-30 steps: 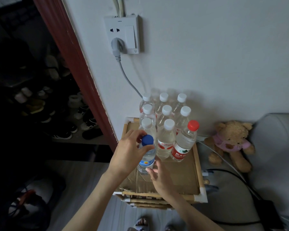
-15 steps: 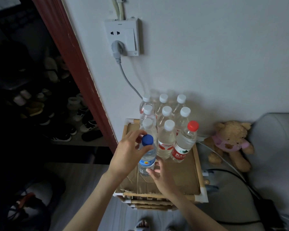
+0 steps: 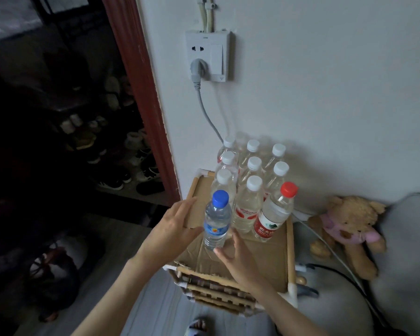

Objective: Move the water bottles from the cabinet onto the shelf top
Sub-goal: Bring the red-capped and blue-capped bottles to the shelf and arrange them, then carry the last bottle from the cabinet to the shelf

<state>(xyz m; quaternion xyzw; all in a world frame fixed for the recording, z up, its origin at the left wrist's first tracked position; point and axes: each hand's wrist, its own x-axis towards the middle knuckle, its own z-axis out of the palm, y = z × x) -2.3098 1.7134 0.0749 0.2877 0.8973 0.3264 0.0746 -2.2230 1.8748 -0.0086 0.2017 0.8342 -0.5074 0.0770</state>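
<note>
Left hand (image 3: 174,230) open, fingers straight, just left of the blue-cap bottle (image 3: 216,220); contact unclear. Right hand (image 3: 238,259) open, fingertips at the bottle's base. Bottle stands upright on the cardboard shelf top (image 3: 260,258), front-left of white-cap bottles (image 3: 249,204) and a red-cap bottle (image 3: 274,214). White wall, socket (image 3: 207,55), teddy (image 3: 349,229) to the right.

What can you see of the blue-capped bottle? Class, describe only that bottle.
The blue-capped bottle is clear plastic with a ribbed lower body, a blue label with a round emblem, and a screwed-on blue cap. It stands upright on the cardboard shelf top, front left of the other bottles. Both hands are open beside it: left hand, right hand near its base.
</note>
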